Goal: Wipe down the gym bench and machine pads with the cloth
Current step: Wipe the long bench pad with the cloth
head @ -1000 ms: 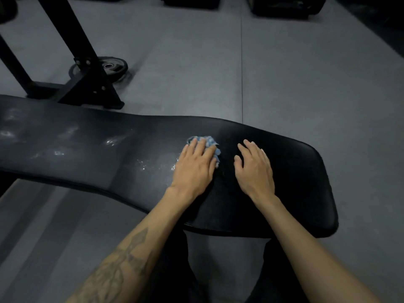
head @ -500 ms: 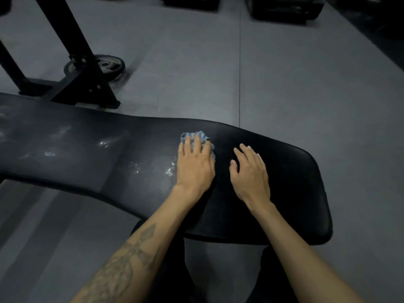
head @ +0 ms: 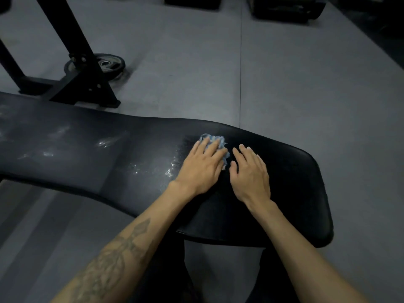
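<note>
A long black padded gym bench (head: 87, 154) runs from the left edge to the right, with wet smears shining on its middle. A crumpled light blue cloth (head: 215, 142) lies on the pad, mostly under my left hand (head: 202, 169), which presses it flat with straight fingers. My right hand (head: 250, 176) rests palm down on the bare pad just right of the cloth, fingers spread and holding nothing.
A black steel rack frame (head: 80, 68) stands on the grey floor behind the bench at the left, with a weight plate (head: 109, 65) lying beside its foot. Dark equipment (head: 286, 9) lines the far edge. My legs show below the bench.
My left hand has slid the cloth slightly right, toward my right hand, after a small move left. The right hand has barely moved.
</note>
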A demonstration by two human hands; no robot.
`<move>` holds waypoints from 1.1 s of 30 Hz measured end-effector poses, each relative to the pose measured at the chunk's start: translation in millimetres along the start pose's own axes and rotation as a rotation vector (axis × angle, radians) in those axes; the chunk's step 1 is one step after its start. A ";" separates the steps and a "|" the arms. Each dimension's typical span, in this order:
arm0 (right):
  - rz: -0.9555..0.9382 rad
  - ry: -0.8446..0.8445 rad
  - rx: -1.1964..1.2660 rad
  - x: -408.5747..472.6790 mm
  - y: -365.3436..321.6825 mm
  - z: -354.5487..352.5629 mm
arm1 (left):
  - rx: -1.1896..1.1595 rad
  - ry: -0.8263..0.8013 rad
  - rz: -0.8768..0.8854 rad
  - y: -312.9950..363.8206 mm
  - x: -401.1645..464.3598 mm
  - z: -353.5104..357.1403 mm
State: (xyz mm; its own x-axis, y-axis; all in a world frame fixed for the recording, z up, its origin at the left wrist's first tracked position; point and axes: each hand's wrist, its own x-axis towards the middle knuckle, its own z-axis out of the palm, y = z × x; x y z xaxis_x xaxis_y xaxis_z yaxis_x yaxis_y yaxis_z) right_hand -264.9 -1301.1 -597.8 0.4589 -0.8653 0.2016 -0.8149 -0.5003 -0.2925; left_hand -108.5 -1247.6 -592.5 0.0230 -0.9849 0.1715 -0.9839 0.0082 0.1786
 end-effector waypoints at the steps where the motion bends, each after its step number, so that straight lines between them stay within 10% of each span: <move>1: -0.010 0.002 -0.005 2.7 2.0 -0.6 | 0.004 -0.020 0.021 -8.8 1.8 -3.2; 6: -0.024 -0.045 -0.009 21.3 5.6 -0.8 | 0.007 -0.003 -0.236 -24.3 12.7 -8.0; 12: -0.012 -0.047 0.018 26.4 6.3 0.5 | -0.008 -0.031 0.049 -9.9 9.8 -2.2; 18: -0.001 -0.039 0.035 25.7 4.0 1.7 | -0.013 0.030 -0.287 -10.8 36.6 0.5; 22: -0.016 -0.067 0.025 26.3 5.2 1.0 | 0.005 -0.007 0.028 -3.5 38.9 8.3; 28: -0.014 -0.062 0.020 27.4 5.4 3.8 | 0.026 0.013 -0.278 -34.4 66.4 5.5; 33: -0.020 -0.063 0.021 28.1 6.1 1.9 | -0.018 -0.039 0.041 -26.2 61.6 7.1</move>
State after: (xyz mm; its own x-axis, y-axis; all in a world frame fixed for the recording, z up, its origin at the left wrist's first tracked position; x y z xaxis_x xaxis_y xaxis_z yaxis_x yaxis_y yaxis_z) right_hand -256.3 -1328.5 -595.7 0.4967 -0.8551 0.1488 -0.7981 -0.5173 -0.3088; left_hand -82.5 -1309.7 -593.5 -0.0247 -0.9897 0.1412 -0.9805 0.0515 0.1896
